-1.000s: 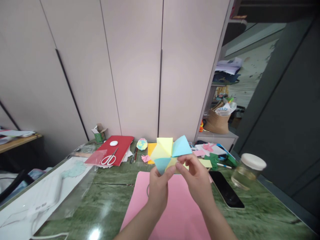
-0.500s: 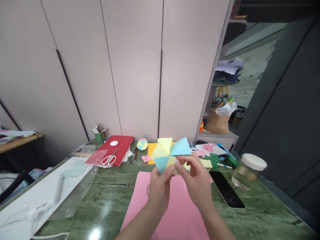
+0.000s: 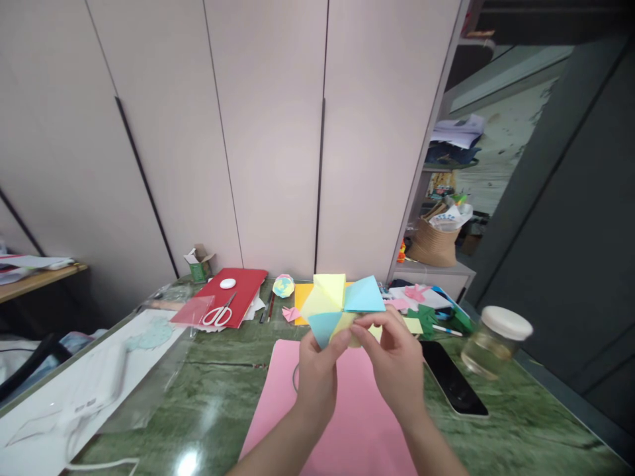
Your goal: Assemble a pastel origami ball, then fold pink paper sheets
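A folded paper piece [image 3: 330,301] with yellow and light blue flaps is held up in front of me, above a pink sheet [image 3: 278,377] on the table. My left hand [image 3: 317,370] pinches its lower left part, thumb on the near side by a blue flap. My right hand [image 3: 397,360] is closed on its lower right edge, thumb and index finger pressed at a yellow part. The fingers behind the paper are hidden. Just behind it lies an orange sheet [image 3: 301,295], partly covered from view.
White scissors [image 3: 218,316] and a white oval object [image 3: 227,283] lie on a red folder [image 3: 243,291]. A black phone [image 3: 454,380] and a lidded jar [image 3: 496,340] stand at right. A pink paper crane [image 3: 290,313] and a round paper piece [image 3: 283,286] lie at the back.
The paper piece has shifted very slightly to the right and turned a little. My right hand has moved slightly to the right, with both hands still on the paper.
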{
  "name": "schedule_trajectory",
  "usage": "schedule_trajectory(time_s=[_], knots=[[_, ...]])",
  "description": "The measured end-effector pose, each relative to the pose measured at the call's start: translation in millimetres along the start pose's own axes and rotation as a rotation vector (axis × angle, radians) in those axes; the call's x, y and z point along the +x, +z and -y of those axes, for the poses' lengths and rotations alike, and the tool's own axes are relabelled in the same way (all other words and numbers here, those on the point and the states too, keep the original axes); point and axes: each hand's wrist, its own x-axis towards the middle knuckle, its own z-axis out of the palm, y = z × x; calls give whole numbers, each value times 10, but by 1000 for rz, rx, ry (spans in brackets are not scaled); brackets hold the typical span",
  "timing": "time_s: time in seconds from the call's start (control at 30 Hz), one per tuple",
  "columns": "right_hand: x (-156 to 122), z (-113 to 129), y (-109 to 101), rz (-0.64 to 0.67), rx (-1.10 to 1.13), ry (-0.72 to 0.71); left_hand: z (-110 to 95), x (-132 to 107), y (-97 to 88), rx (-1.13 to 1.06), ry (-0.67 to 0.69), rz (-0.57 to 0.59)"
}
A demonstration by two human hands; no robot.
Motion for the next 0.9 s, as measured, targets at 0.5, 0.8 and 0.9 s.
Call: schedule_trajectory(time_s=[0.5,0.8,0.9], knots=[[-3,-24,-7,-57,-84,-131,-1,4,-21,80,59,25],[-15,-42,-16,-107,-199,-286,-3,-5,-25,69,30,19],[-22,-65,-18,-112,-222,-316,-17,-16,-13,-11,-5,19]])
